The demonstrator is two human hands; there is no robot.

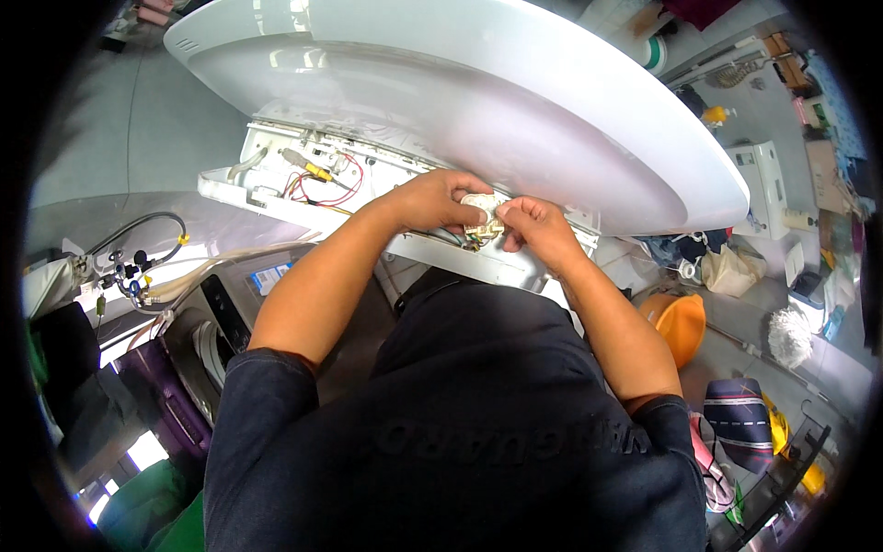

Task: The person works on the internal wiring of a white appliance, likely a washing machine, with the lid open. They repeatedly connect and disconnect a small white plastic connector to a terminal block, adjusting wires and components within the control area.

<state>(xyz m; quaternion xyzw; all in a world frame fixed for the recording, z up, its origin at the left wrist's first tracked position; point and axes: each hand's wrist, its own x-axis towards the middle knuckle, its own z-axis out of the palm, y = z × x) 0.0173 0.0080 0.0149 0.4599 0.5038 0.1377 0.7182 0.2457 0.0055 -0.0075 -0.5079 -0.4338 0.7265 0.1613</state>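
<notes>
In front of me, my left hand (434,199) has its thumb and fingers closed round a small cream plastic part (480,206) with coloured wires beneath it. My right hand (537,230) pinches at the right side of the same part, its fingertips partly hidden. Both hands are over a long, opened white appliance housing (303,213). Inside its left end lie red wires (357,180) and a tool with a yellow-and-grey handle (308,166). A big glossy white curved panel (515,101) stands right behind the housing.
To the left is a gauge manifold (134,276) with a black hose. Below it stand a grey machine (225,308) and a purple case (167,405). At right are an orange basin (676,327), a fluffy white duster (789,338) and a cream bag (731,271).
</notes>
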